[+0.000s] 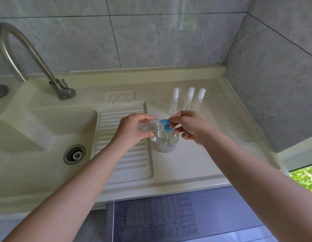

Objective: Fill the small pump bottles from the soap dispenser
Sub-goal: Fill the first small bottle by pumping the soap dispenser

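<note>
Lying tilted in the left hand (pixel 134 127), a small clear bottle (pixel 148 127) is held in a curled grip, its mouth at the blue pump head (pixel 166 125) of the soap dispenser (pixel 167 141), pinched by the right hand (pixel 188 127). Three pump tops (pixel 190 96) are seen at 12 o'clock on the counter (pixel 195 159).

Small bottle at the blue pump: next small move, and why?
Probably press the blue pump head down with the right hand. The left hand holds the small clear bottle tilted with its mouth at the spout, right fingers already rest on the pump, and the soap dispenser stands upright on the counter.
</note>
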Demonstrator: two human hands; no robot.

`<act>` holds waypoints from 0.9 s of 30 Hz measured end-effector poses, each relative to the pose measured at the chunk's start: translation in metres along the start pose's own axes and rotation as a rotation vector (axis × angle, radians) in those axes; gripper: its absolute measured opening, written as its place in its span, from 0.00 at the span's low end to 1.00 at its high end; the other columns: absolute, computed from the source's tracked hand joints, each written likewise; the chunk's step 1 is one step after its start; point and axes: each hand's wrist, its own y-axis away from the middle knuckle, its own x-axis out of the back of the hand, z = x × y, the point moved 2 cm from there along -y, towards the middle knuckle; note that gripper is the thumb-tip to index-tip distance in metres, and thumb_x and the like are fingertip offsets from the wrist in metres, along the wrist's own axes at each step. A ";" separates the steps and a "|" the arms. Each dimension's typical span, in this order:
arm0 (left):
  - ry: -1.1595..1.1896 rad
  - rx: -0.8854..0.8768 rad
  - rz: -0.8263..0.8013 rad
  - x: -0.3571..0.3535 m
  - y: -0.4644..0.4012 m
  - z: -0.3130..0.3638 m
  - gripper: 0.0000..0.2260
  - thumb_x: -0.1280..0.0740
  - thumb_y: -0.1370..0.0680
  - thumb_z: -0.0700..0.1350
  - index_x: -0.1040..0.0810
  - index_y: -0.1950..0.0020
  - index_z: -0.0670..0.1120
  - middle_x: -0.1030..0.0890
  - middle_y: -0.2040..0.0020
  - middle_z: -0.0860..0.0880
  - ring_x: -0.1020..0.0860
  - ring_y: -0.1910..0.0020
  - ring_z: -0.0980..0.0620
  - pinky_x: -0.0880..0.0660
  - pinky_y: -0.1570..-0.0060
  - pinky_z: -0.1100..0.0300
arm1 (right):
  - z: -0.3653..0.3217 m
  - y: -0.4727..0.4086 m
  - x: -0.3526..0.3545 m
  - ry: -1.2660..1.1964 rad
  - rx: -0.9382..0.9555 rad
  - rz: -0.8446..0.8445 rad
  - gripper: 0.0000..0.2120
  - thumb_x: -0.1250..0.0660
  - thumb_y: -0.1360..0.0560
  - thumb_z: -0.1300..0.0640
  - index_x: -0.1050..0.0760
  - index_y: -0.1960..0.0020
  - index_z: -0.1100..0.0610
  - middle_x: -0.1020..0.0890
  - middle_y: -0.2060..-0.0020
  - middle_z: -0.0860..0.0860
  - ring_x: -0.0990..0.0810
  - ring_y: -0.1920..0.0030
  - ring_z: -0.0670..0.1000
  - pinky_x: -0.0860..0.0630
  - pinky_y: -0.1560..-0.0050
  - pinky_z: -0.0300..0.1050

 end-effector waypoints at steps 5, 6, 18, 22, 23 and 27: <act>0.027 -0.020 0.016 0.002 0.002 0.003 0.25 0.20 0.33 0.40 0.18 0.39 0.56 0.19 0.46 0.54 0.26 0.51 0.68 0.37 0.54 0.84 | -0.002 0.001 0.002 -0.034 0.007 -0.003 0.01 0.33 0.21 0.61 0.22 0.51 0.57 0.15 0.65 0.51 0.23 0.73 0.46 0.37 0.69 0.38; 0.032 -0.023 0.021 0.002 0.002 0.004 0.25 0.20 0.33 0.40 0.18 0.39 0.56 0.19 0.46 0.54 0.26 0.51 0.68 0.37 0.54 0.84 | -0.003 0.001 0.003 -0.035 0.007 -0.004 0.01 0.33 0.21 0.61 0.22 0.51 0.57 0.15 0.65 0.51 0.22 0.72 0.46 0.37 0.69 0.38; 0.037 -0.015 0.019 0.002 0.002 0.005 0.25 0.19 0.34 0.40 0.18 0.40 0.57 0.18 0.46 0.54 0.25 0.51 0.68 0.36 0.54 0.83 | -0.007 0.005 0.003 0.020 0.020 0.000 0.02 0.33 0.21 0.61 0.23 0.50 0.57 0.15 0.65 0.51 0.22 0.74 0.45 0.38 0.70 0.38; 0.017 -0.022 0.017 0.001 0.002 0.005 0.25 0.19 0.34 0.40 0.18 0.40 0.56 0.18 0.47 0.55 0.26 0.53 0.68 0.36 0.55 0.83 | -0.004 0.005 0.001 -0.015 0.019 0.010 0.02 0.34 0.21 0.62 0.23 0.49 0.57 0.16 0.65 0.51 0.22 0.74 0.45 0.38 0.71 0.38; 0.014 -0.018 0.018 0.001 0.002 0.004 0.25 0.19 0.34 0.40 0.18 0.40 0.56 0.18 0.47 0.55 0.25 0.52 0.68 0.35 0.55 0.83 | -0.003 0.005 0.000 -0.011 0.023 0.015 0.02 0.34 0.21 0.62 0.23 0.49 0.57 0.16 0.65 0.50 0.22 0.74 0.45 0.38 0.71 0.38; 0.018 -0.007 0.014 0.001 0.000 0.002 0.25 0.19 0.34 0.41 0.18 0.40 0.57 0.18 0.45 0.56 0.25 0.51 0.69 0.35 0.54 0.82 | -0.005 0.004 0.001 -0.018 0.010 0.006 0.03 0.33 0.21 0.62 0.23 0.48 0.58 0.15 0.65 0.51 0.22 0.74 0.45 0.37 0.70 0.38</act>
